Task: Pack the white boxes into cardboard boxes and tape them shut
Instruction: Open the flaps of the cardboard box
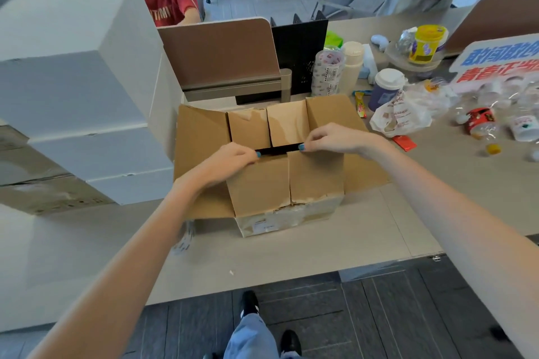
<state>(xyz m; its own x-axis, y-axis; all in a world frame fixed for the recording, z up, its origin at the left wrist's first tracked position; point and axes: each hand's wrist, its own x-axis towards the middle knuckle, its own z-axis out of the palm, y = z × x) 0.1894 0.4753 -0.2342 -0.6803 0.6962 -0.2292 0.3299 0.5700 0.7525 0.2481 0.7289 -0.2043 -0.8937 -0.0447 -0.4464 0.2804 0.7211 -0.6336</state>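
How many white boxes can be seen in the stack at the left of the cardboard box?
3, all stacked left of the cardboard box: top white box, middle white box, bottom white box. More may be hidden behind them.

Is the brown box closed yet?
Not yet. The cardboard box shows a dark gap between folded flaps held by the left hand and right hand; side flaps stick out.

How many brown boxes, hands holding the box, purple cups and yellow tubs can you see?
brown cardboard box: 1
hands holding its flaps: 2, the left hand and the right hand
purple cup: 1
yellow tub: 1
Total: 5
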